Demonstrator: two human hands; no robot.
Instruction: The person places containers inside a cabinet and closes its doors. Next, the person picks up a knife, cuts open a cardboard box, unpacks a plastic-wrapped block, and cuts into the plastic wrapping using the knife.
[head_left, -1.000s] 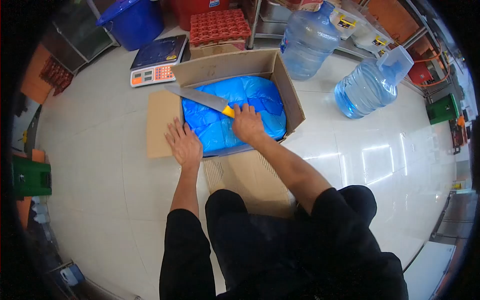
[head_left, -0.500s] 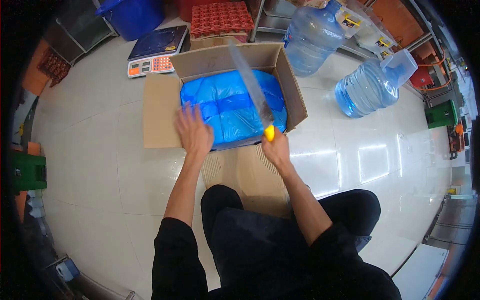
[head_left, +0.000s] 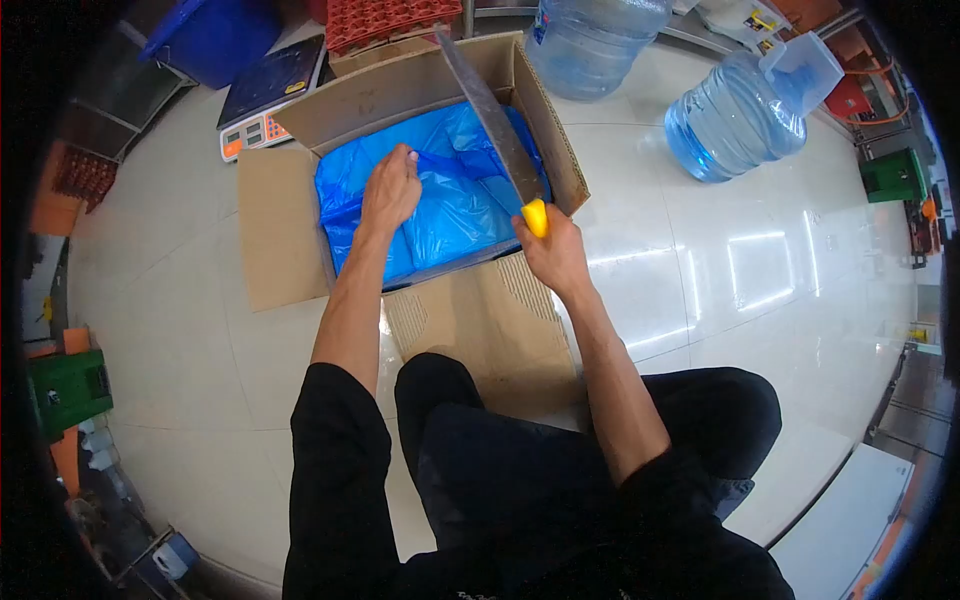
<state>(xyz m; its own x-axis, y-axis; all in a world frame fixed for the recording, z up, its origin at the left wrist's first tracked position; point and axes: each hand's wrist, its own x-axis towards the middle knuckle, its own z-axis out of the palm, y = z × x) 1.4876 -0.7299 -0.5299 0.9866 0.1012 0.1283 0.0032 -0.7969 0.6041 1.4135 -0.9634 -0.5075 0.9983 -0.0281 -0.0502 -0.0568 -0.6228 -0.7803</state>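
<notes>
So in the head view, the left hand (head_left: 392, 192) has gone from spread by the left edge of the cardboard box (head_left: 395, 85) to further in over the blue plastic (head_left: 455, 215), and its fingers have bunched up narrow. Looks like a pinch on a fold, though the fingertips are partly hidden, so I can't swear to it. My guess is that's to get a grip on something slippery. The right hand has a fist round the yellow handle of the knife (head_left: 490, 118), just off the box's near right corner, with the blade slanting up over the right end and its tip by the far edge. Probably held like that so the blade stays away from the other hand. The plastic sits inside the box, right under the left hand and to the left of the right one. The left flap (head_left: 283, 230) and near flap (head_left: 490, 335) lie folded outward, presumably to leave the top accessible.
</notes>
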